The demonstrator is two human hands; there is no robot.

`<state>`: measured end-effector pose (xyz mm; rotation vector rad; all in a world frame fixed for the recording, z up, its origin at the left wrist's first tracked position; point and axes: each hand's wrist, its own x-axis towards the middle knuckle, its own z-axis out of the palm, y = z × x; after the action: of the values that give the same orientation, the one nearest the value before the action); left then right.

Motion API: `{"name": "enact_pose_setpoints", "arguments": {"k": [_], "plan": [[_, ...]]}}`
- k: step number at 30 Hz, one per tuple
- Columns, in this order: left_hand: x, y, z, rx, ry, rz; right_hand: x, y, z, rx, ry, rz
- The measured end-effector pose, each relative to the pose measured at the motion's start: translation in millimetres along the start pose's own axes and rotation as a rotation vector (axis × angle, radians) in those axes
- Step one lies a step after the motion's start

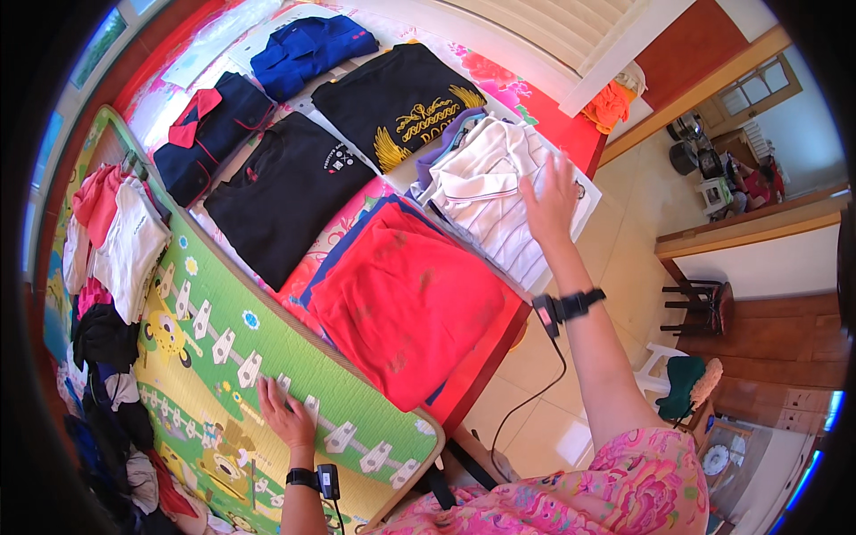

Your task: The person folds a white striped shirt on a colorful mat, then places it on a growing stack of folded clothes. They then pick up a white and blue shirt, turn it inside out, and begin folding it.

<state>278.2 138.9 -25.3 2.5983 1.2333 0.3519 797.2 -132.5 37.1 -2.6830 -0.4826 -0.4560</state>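
Note:
My right hand (554, 200), fingers apart, is over the right edge of a folded white striped shirt (491, 177); whether it touches the cloth I cannot tell. Purple and teal cloth shows along that shirt's upper left side. My left hand (287, 416) lies on or just above a green and yellow cartoon play mat (227, 374), holding nothing. Between the hands is a folded red garment (408, 301) on top of dark blue cloth. Two folded black tops, one with a plain front and small print (287, 194), one with gold wings (401, 100), lie farther off.
A folded navy shirt with red collar (214, 137) and a blue garment (311, 53) lie at the back. Folded clothes (130, 241) and a loose clothes heap (114, 394) line the left. A chair (709, 307) stands right; a person (759, 184) is beyond the doorway.

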Motion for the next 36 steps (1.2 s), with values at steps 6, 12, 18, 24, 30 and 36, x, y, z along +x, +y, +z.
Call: {"name": "enact_pose_setpoints", "arguments": {"k": [6,12,18,24,30,36], "plan": [[-0.1,3.4,-0.8,-0.002,0.012,-0.007,13.1,-40.1,64.4,-0.240,-0.258,0.010],[-0.9,4.4,-2.4,0.007,0.020,0.002,32.4,-32.5,39.2,-0.088,-0.404,0.066],[-0.9,2.3,-0.2,-0.018,0.019,-0.014,12.9,-55.9,53.4,-0.081,-0.357,-0.436],[-1.1,1.3,-0.2,-0.031,0.029,-0.013,25.7,-73.2,47.5,0.136,-0.215,-0.402],[-2.6,0.0,-0.6,-0.036,0.032,-0.017,3.2,-84.0,9.8,0.288,-0.394,-0.666],[-1.8,-1.3,-0.1,-0.031,0.036,-0.022,-8.5,-86.2,24.4,0.195,-0.473,-0.495]]}}
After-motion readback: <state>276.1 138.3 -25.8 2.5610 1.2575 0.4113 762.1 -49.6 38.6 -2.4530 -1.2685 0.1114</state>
